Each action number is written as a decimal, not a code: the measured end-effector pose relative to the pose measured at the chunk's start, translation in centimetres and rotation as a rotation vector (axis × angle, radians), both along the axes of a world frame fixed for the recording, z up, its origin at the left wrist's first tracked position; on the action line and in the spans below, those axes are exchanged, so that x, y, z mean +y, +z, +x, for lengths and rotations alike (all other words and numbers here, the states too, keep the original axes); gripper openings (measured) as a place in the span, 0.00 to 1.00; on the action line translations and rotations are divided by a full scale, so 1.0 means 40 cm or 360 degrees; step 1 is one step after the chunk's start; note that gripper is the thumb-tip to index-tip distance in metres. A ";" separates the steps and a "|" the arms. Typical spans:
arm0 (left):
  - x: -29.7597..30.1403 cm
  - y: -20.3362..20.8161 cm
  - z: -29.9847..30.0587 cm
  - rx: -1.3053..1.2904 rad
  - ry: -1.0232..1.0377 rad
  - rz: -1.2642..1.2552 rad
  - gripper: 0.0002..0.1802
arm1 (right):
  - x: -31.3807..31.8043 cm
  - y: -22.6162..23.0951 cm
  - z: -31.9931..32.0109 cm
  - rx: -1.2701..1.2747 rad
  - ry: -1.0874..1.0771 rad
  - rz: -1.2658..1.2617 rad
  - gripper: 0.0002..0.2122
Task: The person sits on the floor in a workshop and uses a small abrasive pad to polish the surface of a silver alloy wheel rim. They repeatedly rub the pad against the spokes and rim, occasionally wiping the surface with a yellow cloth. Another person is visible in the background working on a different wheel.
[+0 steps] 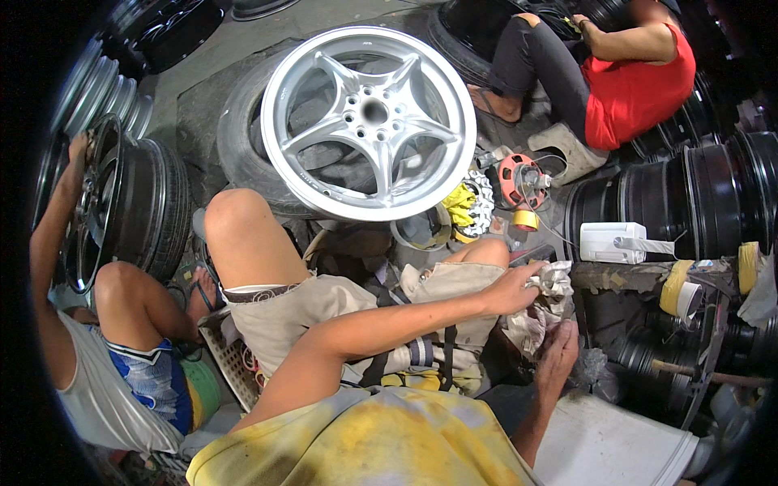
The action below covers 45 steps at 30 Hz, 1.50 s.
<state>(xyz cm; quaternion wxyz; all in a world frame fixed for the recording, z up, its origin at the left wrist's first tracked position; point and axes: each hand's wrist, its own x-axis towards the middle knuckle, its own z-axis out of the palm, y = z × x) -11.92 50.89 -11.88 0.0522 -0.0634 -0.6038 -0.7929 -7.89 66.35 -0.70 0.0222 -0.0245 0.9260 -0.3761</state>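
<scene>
Both my hands are to the right of my lap, on a crumpled whitish-grey sheet [531,326] that looks like paper. My left hand [512,290] reaches across and grips its upper part, fingers pressed into the folds. At its lower edge, my right hand [557,348] is closed on it, the fingertips partly hidden. A silver five-spoke car wheel [382,154] lies face up in front of my knees. Beneath it is a worn grey tyre [243,150].
A red cord reel [519,180] and yellow tape roll [525,220] sit right of the wheel. A white container [612,243] rests on a taped bar. Black rims [689,190] line the right. One person [113,389] sits left beside a tyre; another [640,77] sits far right.
</scene>
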 end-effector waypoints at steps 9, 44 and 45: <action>-0.046 0.165 0.041 -0.0073 -0.0240 -0.0250 0.55 | -0.006 -0.077 -0.011 0.0050 0.0035 -0.0054 0.21; -0.173 0.226 0.022 0.0621 0.0532 -0.0863 0.43 | -0.098 0.001 0.057 -0.0198 0.0636 -0.0118 0.13; -0.172 0.237 0.032 0.0683 0.0489 -0.0944 0.41 | -0.076 0.006 0.067 -0.0387 0.0538 -0.0219 0.13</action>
